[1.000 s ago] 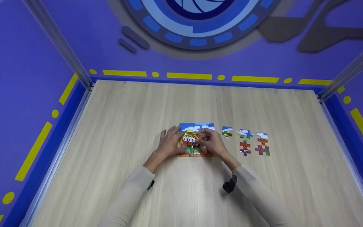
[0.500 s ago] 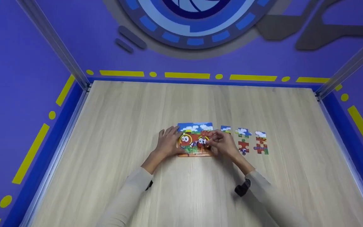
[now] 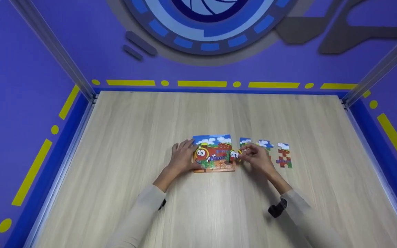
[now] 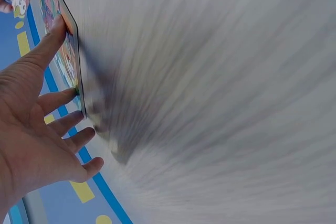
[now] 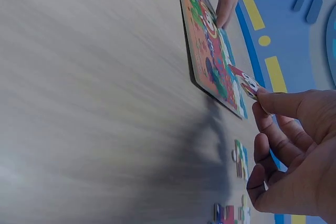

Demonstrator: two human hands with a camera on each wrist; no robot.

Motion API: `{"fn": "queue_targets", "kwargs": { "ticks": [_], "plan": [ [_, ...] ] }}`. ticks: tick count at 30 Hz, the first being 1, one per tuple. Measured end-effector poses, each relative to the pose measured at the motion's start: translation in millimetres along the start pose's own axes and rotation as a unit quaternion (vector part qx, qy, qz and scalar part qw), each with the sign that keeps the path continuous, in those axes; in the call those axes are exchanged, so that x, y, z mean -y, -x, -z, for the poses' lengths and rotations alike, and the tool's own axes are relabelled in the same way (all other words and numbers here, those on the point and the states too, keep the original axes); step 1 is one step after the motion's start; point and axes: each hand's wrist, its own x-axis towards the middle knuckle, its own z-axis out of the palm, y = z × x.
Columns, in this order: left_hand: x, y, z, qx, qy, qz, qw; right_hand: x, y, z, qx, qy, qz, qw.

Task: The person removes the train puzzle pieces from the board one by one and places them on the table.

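A puzzle board (image 3: 218,168) with a bright cartoon train picture lies flat on the table. At its left side rests my left hand (image 3: 181,159), fingers spread; in the left wrist view the thumb (image 4: 51,43) presses on the face and a fingertip touches the border. Between thumb and index finger, my right hand (image 3: 260,159) pinches a puzzle piece (image 3: 234,154) with white cartoon eyes. In the right wrist view that puzzle piece (image 5: 247,81) is held tilted above the board's right part. The right hand's other fingers are curled loosely.
Several loose puzzle pieces lie right of the board: one with sky (image 3: 245,140), one with clouds (image 3: 264,143) partly behind the right hand, and a column of red and blue ones (image 3: 284,161). The wooden table (image 3: 133,131) meets purple walls at back and sides.
My right hand has moved right with the pinched puzzle piece, from the board's middle to its right edge, uncovering the printed train. The left hand stays on the board's left side.
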Motion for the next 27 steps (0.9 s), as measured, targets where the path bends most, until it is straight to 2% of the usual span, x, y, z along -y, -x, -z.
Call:
{"fn": "queue_targets", "kwargs": {
  "ticks": [6,15,27],
  "plan": [
    [0.7,0.4,-0.7,-0.002,0.020,0.002,0.9998,-6,6.2,10,-0.014,0.023,-0.008,0.9996],
    [0.5,2.3,0.6,-0.005,0.021,0.002,0.9998,-13,12.3,19,-0.015,0.016,-0.013,0.9997],
    [-2.0,2.2,0.5,-0.002,0.022,0.000,0.9998,-21,16.0,20,-0.043,0.108,0.022,0.9930]
  ]
}}
